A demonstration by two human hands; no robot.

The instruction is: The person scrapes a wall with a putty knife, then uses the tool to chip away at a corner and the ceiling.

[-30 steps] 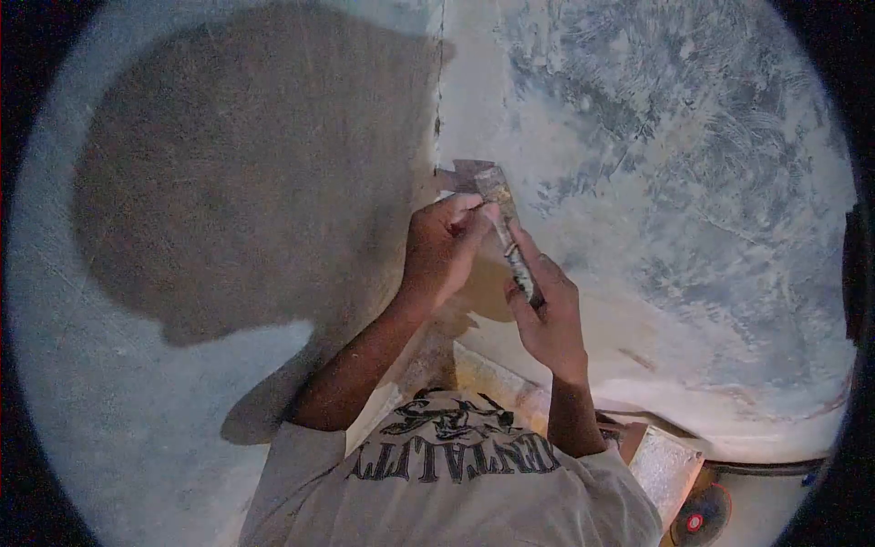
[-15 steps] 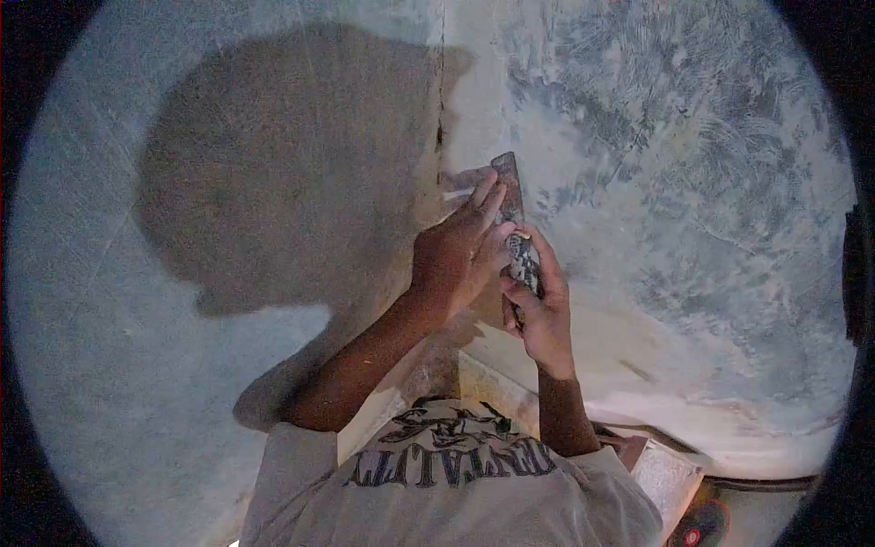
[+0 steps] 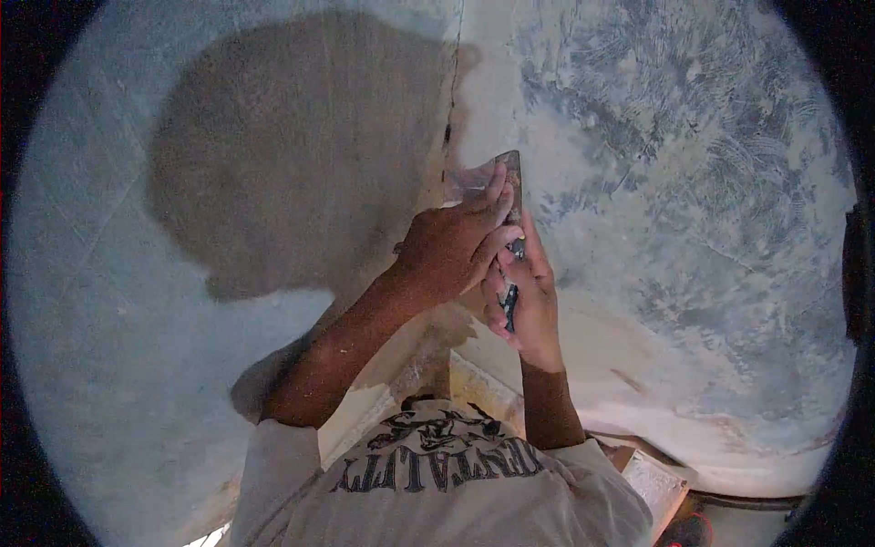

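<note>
A worn plastering trowel (image 3: 514, 178) with a metal blade and a smeared dark handle lies against the wall where two wall faces meet. My right hand (image 3: 531, 305) is closed round its handle from below. Across the blade near the handle lies my left hand (image 3: 451, 246), its fingers pressed along the metal and its thumb by the top of the handle. Part of the blade is hidden under those fingers. A smooth pale strip (image 3: 489, 77) runs up the wall above the blade, beside a dark crack (image 3: 447, 137).
Blue-grey wall (image 3: 100, 273) fills the left, under the shadow (image 3: 301, 155) of a head. The right wall (image 3: 693, 173) has patchy, streaked plaster. At the bottom right are a pale box-like block (image 3: 654, 479) and a round dark object with a red edge (image 3: 688, 531).
Both hands and the trowel have shifted slightly against the wall, and the blade has turned more upright. My right hand sits further left under the left hand. The view has moved a little.
</note>
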